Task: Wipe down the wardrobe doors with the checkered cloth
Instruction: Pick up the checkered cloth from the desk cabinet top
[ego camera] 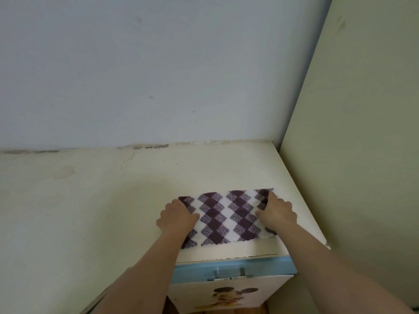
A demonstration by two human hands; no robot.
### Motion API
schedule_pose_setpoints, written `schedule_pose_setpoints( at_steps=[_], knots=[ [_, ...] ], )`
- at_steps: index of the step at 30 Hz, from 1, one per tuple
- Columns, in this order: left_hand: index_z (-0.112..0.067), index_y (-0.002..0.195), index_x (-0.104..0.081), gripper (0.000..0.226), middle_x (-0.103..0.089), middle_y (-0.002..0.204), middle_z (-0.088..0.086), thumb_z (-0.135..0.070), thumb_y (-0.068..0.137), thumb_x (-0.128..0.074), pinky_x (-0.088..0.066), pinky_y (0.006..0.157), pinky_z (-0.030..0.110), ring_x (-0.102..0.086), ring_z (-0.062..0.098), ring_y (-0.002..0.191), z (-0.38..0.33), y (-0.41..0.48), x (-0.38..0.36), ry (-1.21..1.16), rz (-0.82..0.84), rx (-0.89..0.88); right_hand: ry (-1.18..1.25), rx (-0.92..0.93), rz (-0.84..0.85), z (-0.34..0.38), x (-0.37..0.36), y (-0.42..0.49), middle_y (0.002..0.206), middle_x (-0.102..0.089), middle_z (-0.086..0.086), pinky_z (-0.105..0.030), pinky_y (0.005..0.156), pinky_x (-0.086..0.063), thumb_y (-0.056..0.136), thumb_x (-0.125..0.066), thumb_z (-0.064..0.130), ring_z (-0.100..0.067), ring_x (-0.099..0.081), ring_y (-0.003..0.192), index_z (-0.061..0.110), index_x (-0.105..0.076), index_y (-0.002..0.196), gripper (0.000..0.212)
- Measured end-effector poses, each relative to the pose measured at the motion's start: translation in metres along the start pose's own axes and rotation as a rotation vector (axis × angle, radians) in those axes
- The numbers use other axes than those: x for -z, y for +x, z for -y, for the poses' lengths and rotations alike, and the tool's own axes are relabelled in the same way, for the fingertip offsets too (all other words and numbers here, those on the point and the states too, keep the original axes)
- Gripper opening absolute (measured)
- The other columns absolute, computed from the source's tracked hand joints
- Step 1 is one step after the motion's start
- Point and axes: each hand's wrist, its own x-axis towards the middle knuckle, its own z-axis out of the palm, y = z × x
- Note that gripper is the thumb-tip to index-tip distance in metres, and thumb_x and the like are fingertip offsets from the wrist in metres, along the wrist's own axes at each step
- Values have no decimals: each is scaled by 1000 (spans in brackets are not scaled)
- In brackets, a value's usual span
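The checkered cloth [226, 217], purple and white, lies spread flat on the cream top of the wardrobe [226, 173]. My left hand [175, 217] presses on its left edge with fingers curled over the fabric. My right hand [277, 211] grips the cloth's right edge, fingers bent around a fold near the far corner. Below the top's front edge a wardrobe door [229, 293] with a light blue frame and a cartoon mouse picture stands ajar toward me. My forearms cover part of the cloth's near corners.
A pale green wall [362, 132] rises right beside the wardrobe on the right. The grey-white ceiling [158, 64] meets the wall above, with a cracked seam [149, 147]. A metal hinge [229, 274] sits on the blue door frame.
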Motion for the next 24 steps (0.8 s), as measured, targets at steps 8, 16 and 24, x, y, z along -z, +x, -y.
schedule_pose_setpoints(
  at_steps=[8,16,24],
  knots=[
    [-9,91,-54,13,-56,86,3,-19,83,-55,-39,63,25,-54,18,79,-5,0,-2,-160,2,-123,102,-113,-79,-5,-3,3,126,-45,-10,-39,92,-39,82,-62,34,-27,-39,120,11,-42,126,53],
    [-17,99,-46,17,-56,94,7,-7,87,-51,-44,60,27,-55,20,79,-24,-10,13,-804,39,-74,152,-104,-94,-16,-6,4,98,-59,-5,-28,69,-42,82,-57,19,-24,-57,90,11,-52,108,27],
    [-6,90,-58,8,-61,89,17,-5,90,-50,-49,81,48,-58,26,80,-55,-35,61,-1050,123,-243,311,-78,-87,-25,17,-7,79,-58,-3,-24,52,-34,79,-53,11,-21,-53,75,13,-65,88,15]
  ],
)
